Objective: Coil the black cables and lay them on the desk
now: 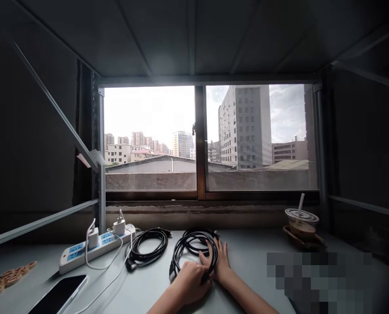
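Here I had my left hand [189, 282] clenched around the near edge of the coiled black cable [177, 255] on the pale grey tabletop [246, 246], while my right hand [219, 261] lay flat across it, fingers spread.

Two hands rest on a coiled black cable [180, 250] lying on the pale worktop [246, 253]. The left hand [189, 282] curls over the coil's near edge, and the right hand [221, 262] lies flat against its right side with fingers stretched out. Just left of this coil lies a second black coil [148, 257]. Further left of it sits a white power strip [79, 253] with two white chargers [119, 226] plugged in, and nearer the camera on that side a dark phone [59, 294] lies flat. Well to the coil's right stands a lidded cup [301, 220] with a straw. Behind the coil, a wide window [200, 139] shows city buildings.
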A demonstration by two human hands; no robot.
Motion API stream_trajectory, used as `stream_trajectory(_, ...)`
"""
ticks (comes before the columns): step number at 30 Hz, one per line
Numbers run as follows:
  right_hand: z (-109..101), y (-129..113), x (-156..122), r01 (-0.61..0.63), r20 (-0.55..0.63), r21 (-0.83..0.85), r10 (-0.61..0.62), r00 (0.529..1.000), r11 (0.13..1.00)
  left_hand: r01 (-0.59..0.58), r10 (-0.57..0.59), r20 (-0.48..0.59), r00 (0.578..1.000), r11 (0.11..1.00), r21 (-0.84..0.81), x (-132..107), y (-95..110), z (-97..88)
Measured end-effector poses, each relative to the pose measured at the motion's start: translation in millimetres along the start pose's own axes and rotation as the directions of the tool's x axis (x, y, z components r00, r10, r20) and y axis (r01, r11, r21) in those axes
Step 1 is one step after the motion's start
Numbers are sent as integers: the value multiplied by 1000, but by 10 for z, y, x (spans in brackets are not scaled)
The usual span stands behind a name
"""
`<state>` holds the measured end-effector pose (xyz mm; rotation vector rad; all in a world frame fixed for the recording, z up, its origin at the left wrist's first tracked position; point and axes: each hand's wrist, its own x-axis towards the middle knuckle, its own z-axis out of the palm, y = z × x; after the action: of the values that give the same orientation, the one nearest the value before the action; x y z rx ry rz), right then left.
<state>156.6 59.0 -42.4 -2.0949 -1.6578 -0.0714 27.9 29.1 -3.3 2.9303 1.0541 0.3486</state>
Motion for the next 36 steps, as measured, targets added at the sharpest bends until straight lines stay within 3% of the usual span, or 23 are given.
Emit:
stream_trajectory(18, -67, 54, -42, 60, 5, 89, -61, 998, 994, -33, 33, 4, 999, 999, -1, 17, -49, 54)
stream_trajectory(23, -108, 85, -43, 102, 18, 86, -104, 994, 991, -60, 62, -50, 997, 997, 44, 15, -106, 30)
stream_trajectory(28, -155, 83, -68, 109, 1, 87, -110, 994, 990, 121, -118, -170, 978, 993, 5, 63, -297, 80)
stream_trajectory(32, -210, 73, -89, 106, -33, 92, -103, 994, 990, 272, -289, -338, 896, 957, -97, 86, -410, 97)
stream_trajectory(36, -233, 100, -110, 105, -50, 100, -100, 994, 989, 281, -302, -359, 883, 953, -111, 44, -413, 81)
